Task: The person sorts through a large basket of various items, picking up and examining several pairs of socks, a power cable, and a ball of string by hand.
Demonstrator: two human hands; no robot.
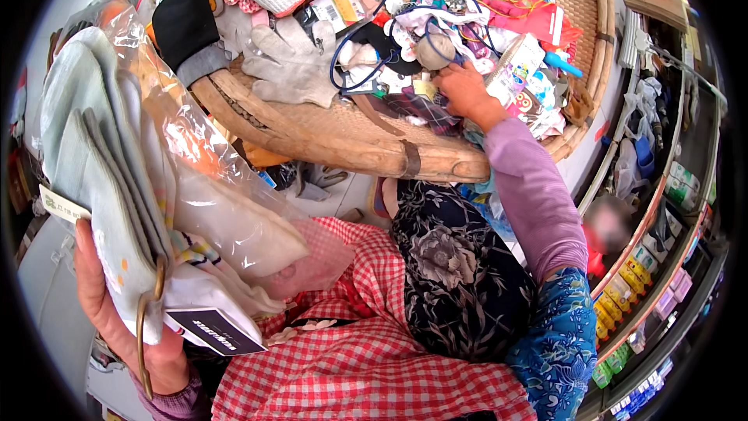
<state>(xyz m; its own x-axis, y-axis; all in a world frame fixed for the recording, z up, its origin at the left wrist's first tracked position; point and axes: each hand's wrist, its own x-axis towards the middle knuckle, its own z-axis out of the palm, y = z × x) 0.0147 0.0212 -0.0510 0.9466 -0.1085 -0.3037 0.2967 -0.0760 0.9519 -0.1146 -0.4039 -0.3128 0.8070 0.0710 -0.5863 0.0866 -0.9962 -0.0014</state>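
My left hand (137, 327), low at the left, is closed around a bundle of pale socks (108, 146) with card tags and a bent metal hook. A clear plastic bag (234, 228) with whitish cloth lies against the bundle's right side. My right hand (467, 93) reaches into a heap of small goods in a round woven basket (327, 140). Its fingers are at a grey-brown ball (435, 51), beside dark blue cord loops; whether they grip anything is hidden. A light knitted glove (295, 61) lies left of the cord, and a spiral-bound pad (517, 70) is just right of the hand.
The basket's thick wooden rim (350, 158) curves between my body and the heap. Shelves (654, 199) with packaged goods stand along the right. A black-and-grey cloth item (184, 23) hangs over the basket's left edge. Dark gloves lie on the floor below the rim.
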